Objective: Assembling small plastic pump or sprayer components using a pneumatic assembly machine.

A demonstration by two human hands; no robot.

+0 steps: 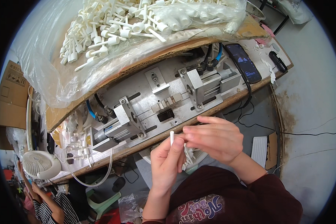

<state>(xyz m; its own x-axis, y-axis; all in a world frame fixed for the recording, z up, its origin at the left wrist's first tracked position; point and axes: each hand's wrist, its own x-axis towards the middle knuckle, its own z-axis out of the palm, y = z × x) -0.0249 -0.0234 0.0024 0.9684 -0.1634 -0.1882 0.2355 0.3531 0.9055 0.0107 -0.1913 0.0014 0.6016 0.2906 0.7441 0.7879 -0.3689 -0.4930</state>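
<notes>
Upright in my left hand [165,162] is a white plastic stem [172,137], pinched between thumb and fingers, with its top end sticking out. The lower part of that piece is hidden by the fingers. My right hand [217,140] is close beside it, fingers stretched out and fingertips at the left thumb; its palm side is hidden, and I see nothing held there. Below both hands, partly covered by them, white plastic pieces [190,156] lie in a round container. In front of my hands is a metal fixture [166,103] between two pneumatic cylinders [128,117].
A cardboard sheet [134,67] above the machine bears a heap of white stemmed caps [100,30] in clear plastic. A phone [243,63] lies at the right. At the left are a small fan [42,165], loose white parts and another person's arms [44,198].
</notes>
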